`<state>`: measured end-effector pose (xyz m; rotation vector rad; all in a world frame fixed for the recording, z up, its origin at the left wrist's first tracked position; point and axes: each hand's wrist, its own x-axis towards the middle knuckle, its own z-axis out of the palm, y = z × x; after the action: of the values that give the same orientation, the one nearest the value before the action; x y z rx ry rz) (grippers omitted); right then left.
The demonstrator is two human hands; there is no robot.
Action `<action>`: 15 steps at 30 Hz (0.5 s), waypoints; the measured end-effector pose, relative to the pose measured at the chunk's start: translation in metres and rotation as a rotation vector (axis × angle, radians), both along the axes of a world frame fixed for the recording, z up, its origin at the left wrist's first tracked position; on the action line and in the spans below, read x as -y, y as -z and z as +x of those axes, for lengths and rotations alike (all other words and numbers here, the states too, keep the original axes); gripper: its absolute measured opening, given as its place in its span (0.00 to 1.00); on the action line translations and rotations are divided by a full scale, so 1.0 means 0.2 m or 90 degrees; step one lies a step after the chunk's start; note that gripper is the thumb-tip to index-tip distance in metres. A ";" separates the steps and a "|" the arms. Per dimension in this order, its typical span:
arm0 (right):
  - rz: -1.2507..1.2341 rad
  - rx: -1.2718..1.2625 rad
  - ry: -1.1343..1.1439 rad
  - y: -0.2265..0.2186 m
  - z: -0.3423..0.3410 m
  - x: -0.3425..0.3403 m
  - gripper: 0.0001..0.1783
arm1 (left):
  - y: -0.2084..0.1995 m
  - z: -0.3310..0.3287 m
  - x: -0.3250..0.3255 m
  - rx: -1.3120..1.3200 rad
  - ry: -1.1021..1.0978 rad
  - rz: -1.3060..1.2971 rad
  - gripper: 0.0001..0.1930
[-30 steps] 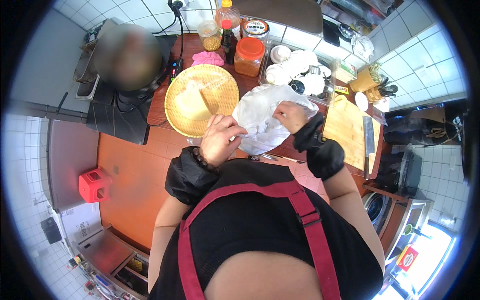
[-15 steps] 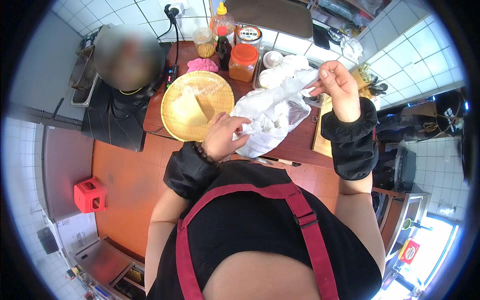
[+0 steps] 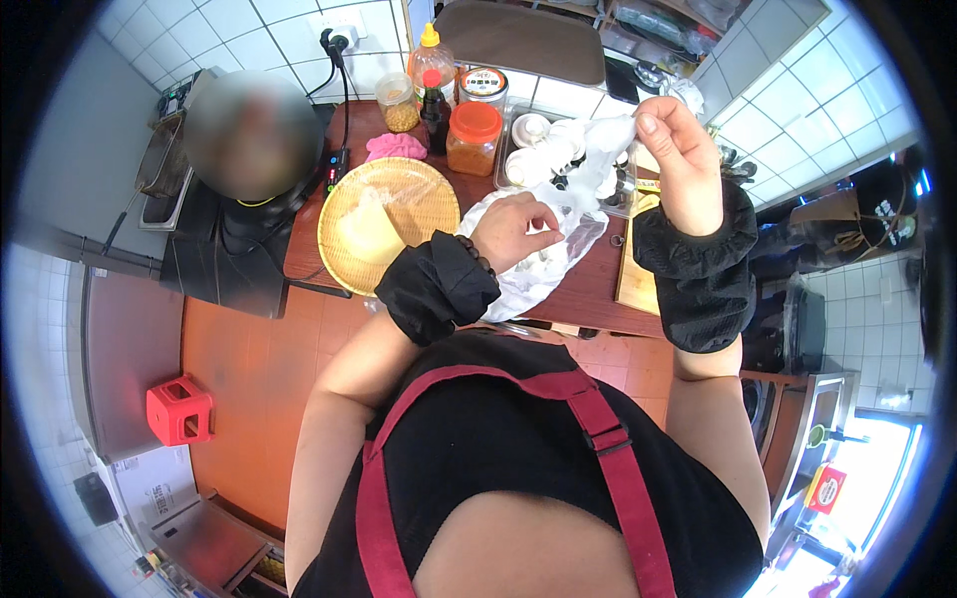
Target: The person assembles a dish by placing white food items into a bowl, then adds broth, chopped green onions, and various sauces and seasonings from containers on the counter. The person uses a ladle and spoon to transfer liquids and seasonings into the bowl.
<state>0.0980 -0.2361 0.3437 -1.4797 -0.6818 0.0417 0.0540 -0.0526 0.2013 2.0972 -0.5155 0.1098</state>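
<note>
A thin white plastic bag (image 3: 538,284) lies crumpled on the dark red tabletop, one side pulled up. High on the right, my right hand (image 3: 683,164) pinches its raised edge between thumb and fingers. My left hand (image 3: 510,231) hovers over the bag's middle, fingers bent and thumb apart from the index finger; some fingertips are hidden. Behind the bag, a clear tray (image 3: 510,186) holds several round white pieces (image 3: 530,130) that look like mushrooms. Left of the bag is a round woven basket (image 3: 439,189) with a pale yellow flat piece (image 3: 369,231) and clear film in it.
An orange-lidded jar (image 3: 474,140), a dark sauce bottle (image 3: 435,118), a jar of yellow grains (image 3: 400,105) and a pink cloth (image 3: 396,148) stand along the back. A wooden board (image 3: 636,274) lies at right. A red stool (image 3: 180,411) is on the floor at left.
My left hand has moved right and away from me, from the bag's near left side to over its middle. My right hand still holds the raised edge; more of the tray shows.
</note>
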 end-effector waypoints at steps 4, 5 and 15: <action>0.042 -0.020 -0.032 0.01 0.00 -0.01 0.08 | -0.02 0.00 0.05 0.020 -0.107 -0.112 0.10; 0.048 -0.030 -0.051 0.03 0.00 -0.01 0.08 | -0.04 0.01 0.05 0.019 -0.117 -0.127 0.10; 0.192 -0.093 -0.057 0.01 0.09 0.11 0.17 | 0.12 0.03 -0.08 -0.099 -0.060 -0.072 0.11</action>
<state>0.1152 -0.2573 0.3410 -1.1442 -0.6061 0.1104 0.0599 -0.0358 0.1764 1.9997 -0.3100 0.0283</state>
